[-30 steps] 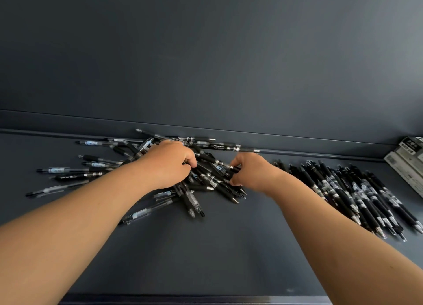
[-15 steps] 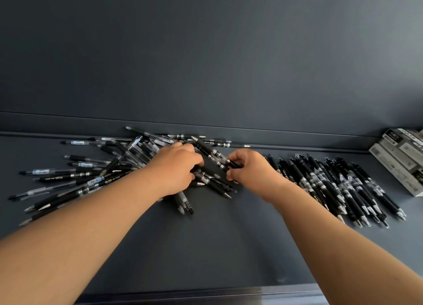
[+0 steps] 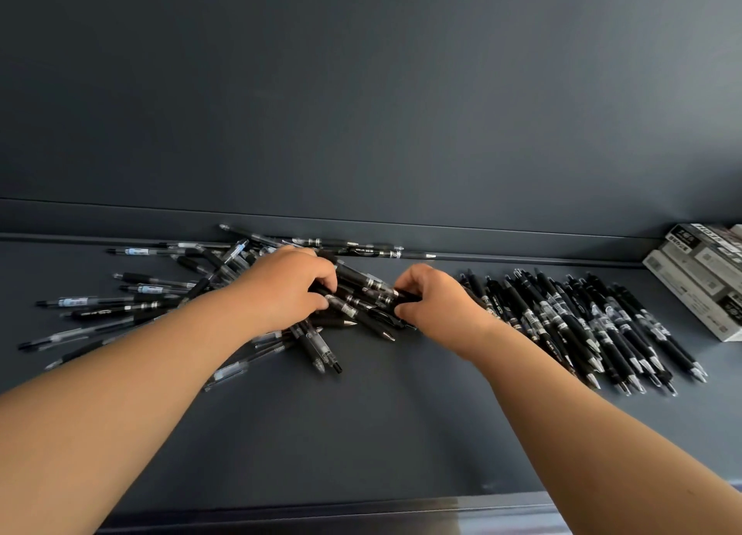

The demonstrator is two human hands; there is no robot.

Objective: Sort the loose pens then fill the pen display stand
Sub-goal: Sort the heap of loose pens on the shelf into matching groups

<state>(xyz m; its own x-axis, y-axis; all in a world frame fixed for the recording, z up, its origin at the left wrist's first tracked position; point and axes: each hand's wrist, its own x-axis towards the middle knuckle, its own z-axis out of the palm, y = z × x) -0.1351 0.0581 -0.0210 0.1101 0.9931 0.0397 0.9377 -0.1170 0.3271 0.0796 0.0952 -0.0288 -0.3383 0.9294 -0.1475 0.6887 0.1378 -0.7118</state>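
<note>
Toward 6 o'clock open dark tabletop stretches to its near edge, while left hand and right hand both clutch one bundle of black pens lying roughly 10-to-4, a crisscrossed heap at 9 and a sorted row at 3, tips toward 5, too many to count.

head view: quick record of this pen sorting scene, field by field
left hand: grips black pens at the pile's right edge
right hand: fingers pinch the other end of the same black pens
mixed pen pile: clear and black pens, crossed, left of the hands
sorted black pen row: roughly parallel, right of the right hand
pen boxes: stacked at far right
surface: dark tabletop
</note>
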